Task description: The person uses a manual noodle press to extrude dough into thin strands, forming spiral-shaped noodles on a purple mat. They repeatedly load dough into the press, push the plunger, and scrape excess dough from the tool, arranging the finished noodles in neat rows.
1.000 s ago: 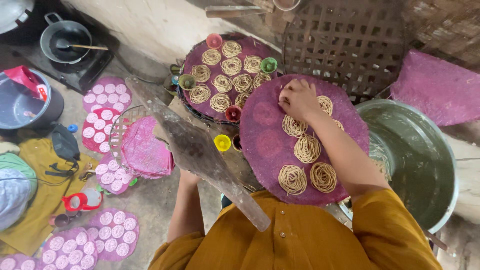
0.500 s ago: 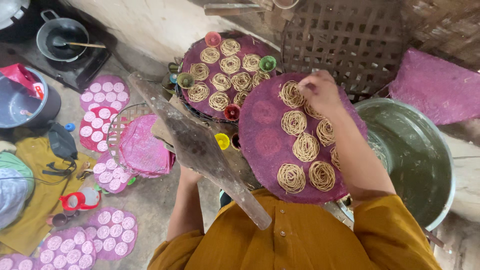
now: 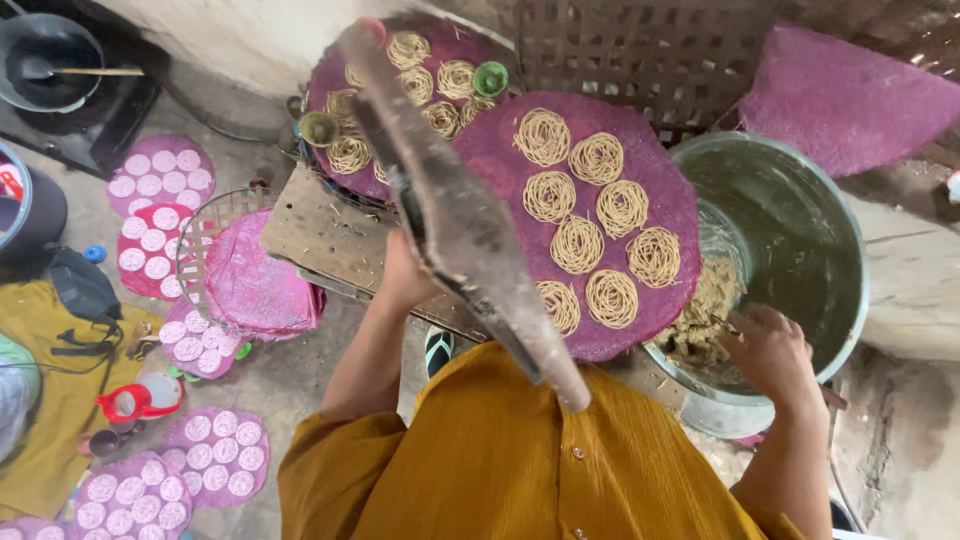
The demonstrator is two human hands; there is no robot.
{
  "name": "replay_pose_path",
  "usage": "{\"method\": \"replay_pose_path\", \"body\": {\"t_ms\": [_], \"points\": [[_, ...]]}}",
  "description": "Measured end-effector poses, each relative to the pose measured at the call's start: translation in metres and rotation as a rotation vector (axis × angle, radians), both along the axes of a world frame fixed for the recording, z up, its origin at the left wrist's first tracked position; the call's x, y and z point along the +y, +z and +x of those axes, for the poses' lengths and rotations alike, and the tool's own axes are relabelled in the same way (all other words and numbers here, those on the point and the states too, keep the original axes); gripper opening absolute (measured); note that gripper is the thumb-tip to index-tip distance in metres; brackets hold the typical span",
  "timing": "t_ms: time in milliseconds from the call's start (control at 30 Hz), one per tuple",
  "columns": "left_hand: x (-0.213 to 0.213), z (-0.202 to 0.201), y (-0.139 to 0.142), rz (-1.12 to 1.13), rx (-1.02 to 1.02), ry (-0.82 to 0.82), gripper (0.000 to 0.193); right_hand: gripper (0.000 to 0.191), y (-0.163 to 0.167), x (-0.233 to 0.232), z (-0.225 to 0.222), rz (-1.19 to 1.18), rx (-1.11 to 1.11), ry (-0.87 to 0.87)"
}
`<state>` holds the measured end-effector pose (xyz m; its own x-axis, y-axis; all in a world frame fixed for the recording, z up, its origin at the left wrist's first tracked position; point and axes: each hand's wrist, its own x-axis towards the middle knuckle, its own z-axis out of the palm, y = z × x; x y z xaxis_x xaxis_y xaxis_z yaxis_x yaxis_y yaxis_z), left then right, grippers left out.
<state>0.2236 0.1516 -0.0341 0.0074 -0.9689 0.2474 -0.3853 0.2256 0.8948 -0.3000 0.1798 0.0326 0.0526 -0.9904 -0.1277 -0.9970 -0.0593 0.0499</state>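
My left hand (image 3: pixel 405 280) grips the underside of a long, worn wooden press (image 3: pixel 450 210) that slants across the middle of the view. Behind the press lies a round purple mat (image 3: pixel 500 150) covered with several coils of pale noodle strands (image 3: pixel 578 245). My right hand (image 3: pixel 770 350) is down inside a large metal basin (image 3: pixel 850 290) at the right, its fingers curled into a lump of brownish dough (image 3: pixel 705 320). A second purple mat (image 3: pixel 335 90) with more coils lies farther back, partly hidden by the press.
A wire basket with stacked purple mats (image 3: pixel 255 280) stands at the left. Mats dotted with white discs (image 3: pixel 160 175) lie on the floor. A black pot (image 3: pixel 45 70) sits top left, a woven lattice (image 3: pixel 640 50) and another purple mat (image 3: pixel 840 95) at the top.
My right hand left the coil-covered mat and dropped to the right into the basin. The wooden press now points up and away.
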Motion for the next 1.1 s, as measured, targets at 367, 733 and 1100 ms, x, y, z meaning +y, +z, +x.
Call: {"method": "replay_pose_path", "body": {"t_ms": [367,733,1100], "points": [[-0.078,-0.113,0.101,-0.342,-0.04,-0.59,0.079,0.13,0.037,-0.016,0.091,0.671,-1.596,0.115],[-0.123,-0.075,0.153,-0.096,1.233,-1.273,0.122,0.123,0.071,-0.036,0.11,1.292,-1.684,0.128],[-0.164,-0.049,0.059,-0.046,1.683,-0.84,0.064,0.118,-0.012,-0.086,0.096,0.911,-1.257,-0.267]]}}
